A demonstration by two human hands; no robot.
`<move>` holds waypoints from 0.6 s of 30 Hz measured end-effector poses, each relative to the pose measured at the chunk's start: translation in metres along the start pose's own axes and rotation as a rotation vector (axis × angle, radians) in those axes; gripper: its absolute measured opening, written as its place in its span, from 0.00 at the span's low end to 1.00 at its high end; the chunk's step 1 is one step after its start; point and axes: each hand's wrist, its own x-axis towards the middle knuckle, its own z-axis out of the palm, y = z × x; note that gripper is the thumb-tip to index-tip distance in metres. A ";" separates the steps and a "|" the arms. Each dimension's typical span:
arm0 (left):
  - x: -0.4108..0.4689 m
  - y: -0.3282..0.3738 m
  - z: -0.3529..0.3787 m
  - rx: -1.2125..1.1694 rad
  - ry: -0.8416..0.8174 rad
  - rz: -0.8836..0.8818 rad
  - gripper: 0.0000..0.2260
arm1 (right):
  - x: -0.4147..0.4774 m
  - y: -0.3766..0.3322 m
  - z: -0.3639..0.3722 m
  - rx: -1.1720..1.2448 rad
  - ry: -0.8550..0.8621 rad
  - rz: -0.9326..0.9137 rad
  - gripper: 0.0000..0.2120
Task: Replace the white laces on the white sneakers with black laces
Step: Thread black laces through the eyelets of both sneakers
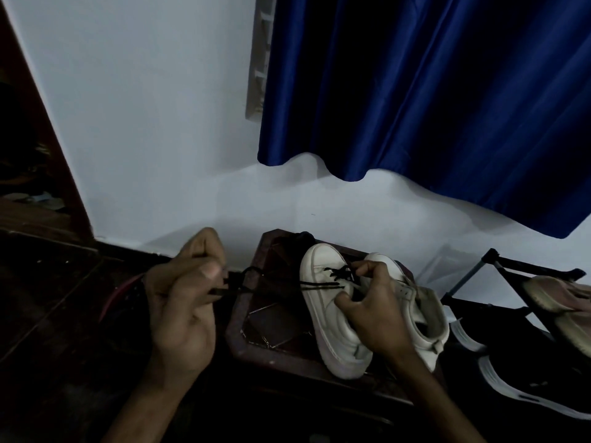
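I am pinching one end of the black lace (319,283) in my left grip (188,292), thumb pressing it against my curled fingers, out to the left of the worktop (271,321). The lace is running in a taut line from that grip across to the front sneaker (323,314), where it is crossing through the eyelets nearest the toe. My right grip (374,314) is grasping this sneaker at the tongue and eyelet area, fingers curled over the top and thumb hooking in at the side. The sneaker is lying tipped on the dark brown worktop, toe pointing toward the pale wall (160,123). The second white sneaker (428,327) is sitting just behind it, touching it, partly hidden by my right wrist. A blue curtain (431,91) is hanging above. To the right, a shoe rack (473,273) is carrying a pinkish shoe (563,302), and a black shoe (524,385) with a white sole is lying below it.
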 end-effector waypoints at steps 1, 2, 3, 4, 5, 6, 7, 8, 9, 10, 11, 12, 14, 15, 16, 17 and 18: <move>0.002 0.001 0.001 0.002 -0.003 0.004 0.16 | 0.000 -0.001 0.000 -0.003 0.001 -0.003 0.20; 0.002 -0.004 0.001 0.035 -0.021 -0.002 0.15 | 0.000 -0.002 -0.001 -0.009 0.004 -0.008 0.20; 0.000 -0.011 0.001 0.079 -0.045 -0.019 0.15 | 0.000 -0.003 -0.001 -0.018 0.007 -0.012 0.20; -0.004 -0.019 0.001 0.116 -0.056 -0.048 0.14 | 0.000 -0.003 -0.002 -0.024 0.009 -0.016 0.20; -0.007 -0.025 0.000 0.135 -0.046 -0.085 0.14 | -0.001 -0.004 -0.003 -0.038 0.012 -0.029 0.20; -0.009 -0.031 -0.002 0.147 -0.020 -0.118 0.14 | -0.002 -0.004 -0.003 -0.050 0.009 -0.039 0.20; -0.012 -0.034 -0.005 0.152 0.004 -0.142 0.14 | -0.003 -0.005 -0.004 -0.064 0.001 -0.047 0.19; -0.015 -0.036 -0.007 0.147 0.019 -0.157 0.14 | -0.003 -0.006 -0.005 -0.070 -0.014 -0.043 0.19; -0.018 -0.037 -0.010 0.143 0.016 -0.157 0.13 | -0.003 -0.009 -0.007 -0.080 -0.029 -0.056 0.18; -0.020 -0.037 -0.012 0.155 -0.005 -0.142 0.12 | -0.002 -0.013 -0.010 -0.105 -0.040 -0.094 0.16; -0.023 -0.037 -0.014 0.186 -0.044 -0.117 0.13 | 0.001 -0.019 -0.012 -0.149 -0.041 -0.154 0.14; -0.025 -0.037 -0.015 0.221 -0.090 -0.097 0.13 | 0.005 -0.028 -0.015 -0.181 -0.037 -0.220 0.11; -0.030 -0.038 -0.016 0.274 -0.173 -0.072 0.13 | 0.017 -0.051 -0.014 -0.158 -0.079 -0.316 0.07; -0.032 -0.039 -0.016 0.290 -0.201 -0.063 0.13 | 0.024 -0.062 -0.009 -0.147 -0.147 -0.353 0.07; -0.035 -0.041 -0.016 0.299 -0.220 -0.058 0.13 | 0.030 -0.071 0.000 -0.200 -0.248 -0.385 0.06; -0.037 -0.043 -0.016 0.307 -0.231 -0.057 0.13 | 0.036 -0.077 0.013 -0.346 -0.374 -0.428 0.06; -0.039 -0.046 -0.017 0.315 -0.238 -0.055 0.14 | 0.039 -0.080 0.027 -0.525 -0.497 -0.460 0.07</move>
